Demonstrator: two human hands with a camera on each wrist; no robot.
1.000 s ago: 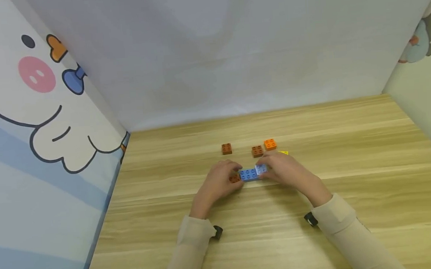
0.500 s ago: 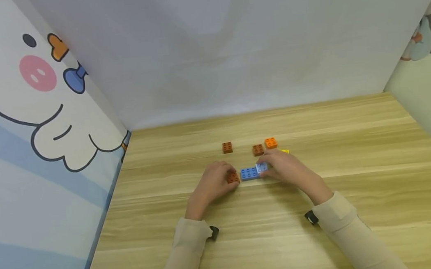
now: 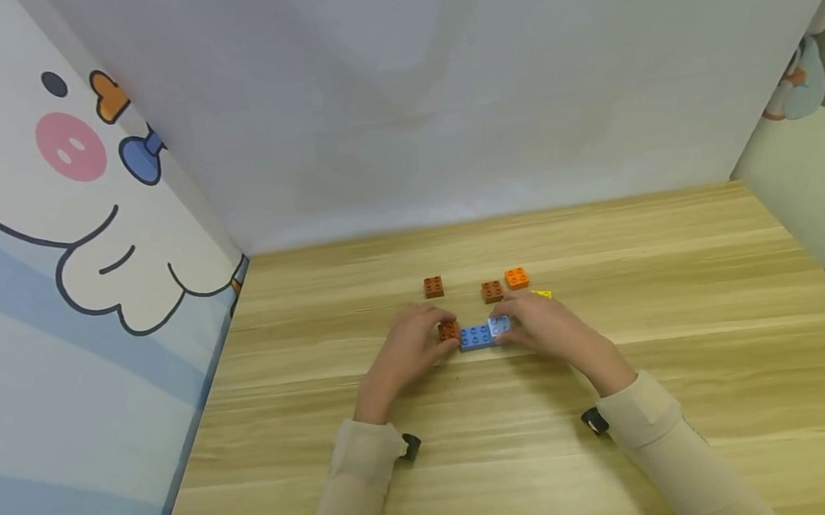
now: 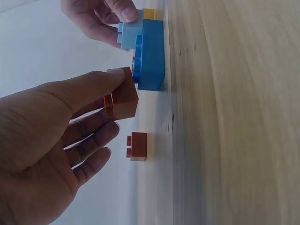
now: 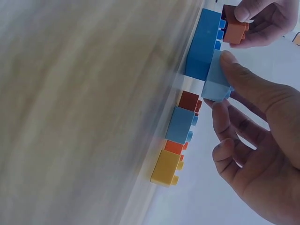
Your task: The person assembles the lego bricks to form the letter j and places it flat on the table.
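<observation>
While pinching a square brown plastic brick (image 4: 125, 101) in the left grip (image 3: 410, 352) near the left end of a long blue plastic brick (image 3: 476, 339), and a square pale-blue plastic brick (image 5: 214, 77) atop its right end in the right grip (image 3: 547, 326), seems mid-stacking, likely needing studs aligned before pressing.

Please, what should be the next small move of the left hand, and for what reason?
Probably the left hand should guide its brown brick over the bare studs at the left end of the long blue brick. The brown brick is raised off the table, close to that end, while the right hand holds the light blue brick on the other end, which may help steadiness.
</observation>
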